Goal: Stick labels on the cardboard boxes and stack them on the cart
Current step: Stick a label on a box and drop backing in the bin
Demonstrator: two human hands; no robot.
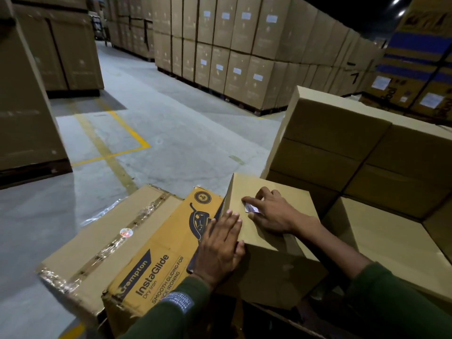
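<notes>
Left hand: fingers straight and together, palm flat on the near left edge of the plain box, fingertips pointing away; holds nothing, just presses.
Left sleeve: dark green, one small printed label stuck near the cuff.
Right hand: comes in from the right over the box top, fingers spread and bent, fingertips pressing one small label down onto the cardboard; no pinch visible.
Plain box: one, unprinted brown carton under both hands, label on its top face towards the far left corner.
Printed box: one, yellow-orange carton with "Crompton InstaGlide Dry Iron" text and an iron drawing, touching the plain box's left side.
Taped box: one, larger brown carton left of the printed one, clear tape along its seam, one round sticker on top.
Box stack: plain cartons to the right and behind, at least six faces visible, exact count cannot be told.
Floor: grey concrete, yellow lines.
Background: pallet walls of cartons, too many to count.
</notes>
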